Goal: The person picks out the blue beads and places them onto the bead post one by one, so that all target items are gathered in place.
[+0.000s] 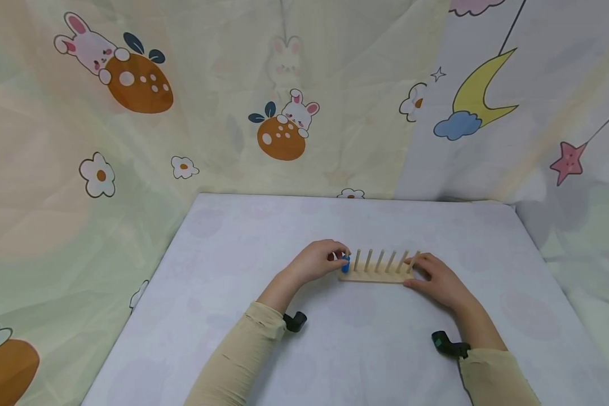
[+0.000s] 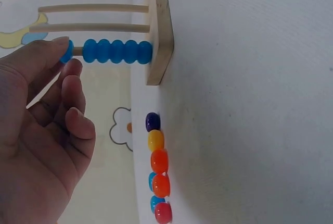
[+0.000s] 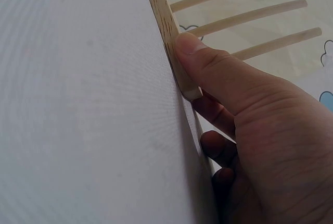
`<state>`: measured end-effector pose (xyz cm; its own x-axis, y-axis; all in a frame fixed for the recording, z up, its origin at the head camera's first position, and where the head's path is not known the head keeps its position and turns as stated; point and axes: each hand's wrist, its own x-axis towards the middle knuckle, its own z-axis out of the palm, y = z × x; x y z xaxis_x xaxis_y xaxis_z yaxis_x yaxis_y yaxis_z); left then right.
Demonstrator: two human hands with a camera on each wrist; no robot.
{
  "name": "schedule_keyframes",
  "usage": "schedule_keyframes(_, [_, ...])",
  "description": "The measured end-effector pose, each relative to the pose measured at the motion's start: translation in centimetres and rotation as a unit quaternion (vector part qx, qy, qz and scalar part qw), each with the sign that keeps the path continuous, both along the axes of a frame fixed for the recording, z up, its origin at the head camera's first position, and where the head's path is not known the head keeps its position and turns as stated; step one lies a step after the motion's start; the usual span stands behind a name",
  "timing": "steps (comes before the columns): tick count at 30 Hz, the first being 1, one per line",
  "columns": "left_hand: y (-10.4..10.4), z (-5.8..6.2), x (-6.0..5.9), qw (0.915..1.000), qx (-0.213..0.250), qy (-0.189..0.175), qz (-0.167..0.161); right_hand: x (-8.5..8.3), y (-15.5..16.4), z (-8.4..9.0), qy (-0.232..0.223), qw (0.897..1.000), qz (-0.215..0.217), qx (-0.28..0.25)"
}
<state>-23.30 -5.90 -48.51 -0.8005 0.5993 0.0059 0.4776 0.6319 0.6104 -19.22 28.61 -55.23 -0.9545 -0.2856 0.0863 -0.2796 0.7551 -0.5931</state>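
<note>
A wooden peg rack [image 1: 373, 277] with a row of upright pegs stands on the table. My left hand [image 1: 317, 260] is at its left end, pinching a blue bead [image 2: 66, 53] between thumb and finger at the tip of the end peg. Below that bead, several blue beads [image 2: 117, 51] are stacked on the same peg, down to the base. The other pegs [image 2: 99, 8] in the left wrist view are bare. At the opposite end, my right hand [image 1: 438, 279] grips the base, its thumb [image 3: 190, 44] lying on the wood.
Loose beads lie in a line on the table past the rack's left end: a dark purple bead [image 2: 153, 122], a yellow bead [image 2: 155, 140], and several orange, red and blue ones. A patterned cloth [image 1: 355, 141] hangs behind the table's far edge.
</note>
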Motion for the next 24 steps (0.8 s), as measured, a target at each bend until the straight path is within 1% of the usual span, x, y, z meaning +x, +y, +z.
schedule_keyframes(7, [0.1, -0.5, 0.0, 0.9999, -0.006, -0.01, 0.005, 0.0, 0.0, 0.0, 0.0, 1.0, 0.0, 0.002])
schedule_keyframes(16, [-0.1, -1.1, 0.0, 0.9997, 0.009, -0.022, 0.003, -0.1, -0.1, 0.0, 0.001, 1.0, -0.003, 0.008])
schedule_keyframes(18, [-0.3, -1.1, 0.0, 0.9996, 0.008, -0.026, 0.006, -0.1, -0.1, 0.0, 0.002, 1.0, -0.003, 0.008])
schedule_keyframes(21, [-0.8, -1.0, -0.2, 0.9997, 0.002, -0.022, 0.01, -0.1, -0.1, 0.1, 0.001, 1.0, -0.004, 0.008])
schedule_keyframes(24, [-1.7, -0.7, -0.7, 0.9995, 0.003, -0.02, 0.025, 0.0, -0.1, 0.2, -0.002, 1.0, -0.006, 0.006])
